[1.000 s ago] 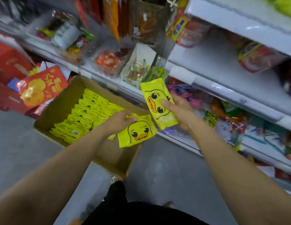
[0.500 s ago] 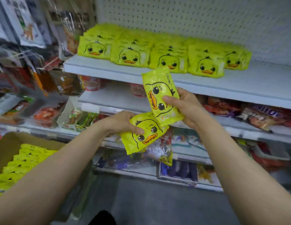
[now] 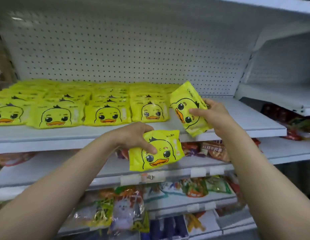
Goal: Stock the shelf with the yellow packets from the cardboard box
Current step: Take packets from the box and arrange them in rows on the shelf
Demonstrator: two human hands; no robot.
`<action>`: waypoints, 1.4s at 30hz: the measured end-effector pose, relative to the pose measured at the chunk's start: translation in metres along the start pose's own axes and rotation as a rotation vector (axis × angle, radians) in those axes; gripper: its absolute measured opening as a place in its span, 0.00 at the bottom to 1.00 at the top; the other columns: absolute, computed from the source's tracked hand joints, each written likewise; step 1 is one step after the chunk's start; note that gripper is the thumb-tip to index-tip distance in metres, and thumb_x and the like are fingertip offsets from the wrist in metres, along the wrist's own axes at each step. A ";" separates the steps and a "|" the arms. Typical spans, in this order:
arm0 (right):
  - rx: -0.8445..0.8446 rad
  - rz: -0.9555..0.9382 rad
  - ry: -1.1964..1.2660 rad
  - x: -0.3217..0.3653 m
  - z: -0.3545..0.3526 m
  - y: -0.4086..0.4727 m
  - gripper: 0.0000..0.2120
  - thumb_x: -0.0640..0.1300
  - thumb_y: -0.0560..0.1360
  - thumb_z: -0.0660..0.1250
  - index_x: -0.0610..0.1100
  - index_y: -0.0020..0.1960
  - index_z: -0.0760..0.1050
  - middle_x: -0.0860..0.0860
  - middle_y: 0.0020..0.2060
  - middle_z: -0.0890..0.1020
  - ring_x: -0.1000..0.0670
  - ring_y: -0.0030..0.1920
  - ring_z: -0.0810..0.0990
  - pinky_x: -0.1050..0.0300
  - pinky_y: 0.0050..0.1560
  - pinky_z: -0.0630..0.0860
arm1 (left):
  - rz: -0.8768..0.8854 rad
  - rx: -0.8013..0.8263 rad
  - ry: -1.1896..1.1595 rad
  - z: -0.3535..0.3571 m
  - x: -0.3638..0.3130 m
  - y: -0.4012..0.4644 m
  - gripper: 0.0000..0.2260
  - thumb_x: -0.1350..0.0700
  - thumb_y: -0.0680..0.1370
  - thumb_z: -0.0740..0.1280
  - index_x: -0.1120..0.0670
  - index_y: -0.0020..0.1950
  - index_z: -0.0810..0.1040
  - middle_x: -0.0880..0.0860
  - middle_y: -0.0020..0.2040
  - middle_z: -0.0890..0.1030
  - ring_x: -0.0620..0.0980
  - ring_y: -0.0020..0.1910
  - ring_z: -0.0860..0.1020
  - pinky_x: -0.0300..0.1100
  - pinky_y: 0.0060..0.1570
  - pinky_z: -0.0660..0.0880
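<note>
Head view: the right hand (image 3: 213, 113) grips one yellow packet (image 3: 187, 108) over the shelf's (image 3: 246, 118) front edge, long axis tilted back-left; the left hand (image 3: 133, 135) pinches a second packet (image 3: 157, 151) below that edge, duck face upright. Each should be laid flat, face forward, on the bare right end beside the stocked row (image 3: 105, 111).

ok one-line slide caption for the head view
Each hand holds a yellow duck packet before a shelf already lined with them.

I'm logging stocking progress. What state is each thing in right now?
Left hand: grips a packet.
Left packet: held in front of the shelf edge, duck upright.
Right hand: grips a packet.
Right packet: held over the shelf, tilted.
Shelf: partly stocked, right end bare.
Stocked packets: rows, faces forward.
</note>
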State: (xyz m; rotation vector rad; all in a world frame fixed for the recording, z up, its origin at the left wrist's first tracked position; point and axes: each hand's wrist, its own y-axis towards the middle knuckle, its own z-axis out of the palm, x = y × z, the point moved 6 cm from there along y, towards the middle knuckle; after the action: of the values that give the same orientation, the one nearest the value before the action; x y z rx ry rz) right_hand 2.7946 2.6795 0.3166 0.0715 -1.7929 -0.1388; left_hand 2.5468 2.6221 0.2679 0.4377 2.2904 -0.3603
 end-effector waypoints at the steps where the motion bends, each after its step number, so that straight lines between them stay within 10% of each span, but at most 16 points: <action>1: -0.014 0.009 -0.050 -0.003 -0.012 0.013 0.22 0.38 0.68 0.78 0.45 0.60 0.79 0.47 0.50 0.86 0.49 0.43 0.86 0.56 0.42 0.82 | 0.014 -0.001 0.032 -0.003 -0.005 0.015 0.25 0.48 0.64 0.80 0.49 0.58 0.78 0.48 0.58 0.82 0.53 0.58 0.79 0.46 0.56 0.76; 4: -0.026 0.027 -0.279 -0.016 -0.037 0.055 0.18 0.41 0.66 0.80 0.47 0.54 0.81 0.49 0.46 0.86 0.50 0.43 0.85 0.55 0.44 0.82 | 0.035 -0.003 0.084 -0.009 -0.020 0.055 0.39 0.49 0.67 0.79 0.55 0.73 0.66 0.49 0.72 0.68 0.49 0.71 0.66 0.37 0.62 0.64; 8: 0.071 0.005 -0.529 -0.033 -0.041 0.103 0.13 0.44 0.63 0.82 0.48 0.43 0.80 0.52 0.40 0.85 0.48 0.43 0.84 0.52 0.48 0.80 | 0.049 0.023 0.148 -0.015 -0.032 0.092 0.31 0.49 0.66 0.79 0.53 0.66 0.73 0.50 0.64 0.75 0.49 0.64 0.73 0.44 0.62 0.71; 23: 0.437 -0.363 -1.011 -0.027 0.020 0.235 0.31 0.54 0.67 0.79 0.52 0.67 0.74 0.51 0.62 0.77 0.48 0.62 0.74 0.57 0.57 0.71 | -0.038 -0.118 0.119 -0.028 -0.037 0.159 0.25 0.43 0.59 0.81 0.43 0.51 0.76 0.44 0.51 0.80 0.48 0.52 0.78 0.48 0.52 0.76; 39: 0.251 -0.586 -0.804 -0.026 0.003 0.248 0.24 0.56 0.70 0.75 0.51 0.63 0.74 0.52 0.58 0.79 0.51 0.62 0.74 0.53 0.57 0.74 | -0.160 -0.252 0.155 -0.028 -0.061 0.190 0.28 0.44 0.61 0.81 0.45 0.56 0.74 0.49 0.55 0.78 0.50 0.55 0.77 0.44 0.53 0.75; 42: 0.602 -0.412 -0.408 -0.011 -0.005 0.219 0.16 0.52 0.74 0.73 0.48 0.60 0.78 0.53 0.56 0.83 0.55 0.57 0.80 0.55 0.62 0.76 | -0.200 -0.267 0.205 -0.031 -0.070 0.192 0.29 0.45 0.62 0.81 0.46 0.56 0.71 0.47 0.52 0.76 0.49 0.52 0.75 0.41 0.44 0.72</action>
State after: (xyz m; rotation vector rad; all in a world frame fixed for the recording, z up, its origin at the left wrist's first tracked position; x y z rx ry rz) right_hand 2.8074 2.8975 0.3363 0.8997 -2.1516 0.1077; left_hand 2.6525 2.7928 0.3165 0.1146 2.5463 -0.1066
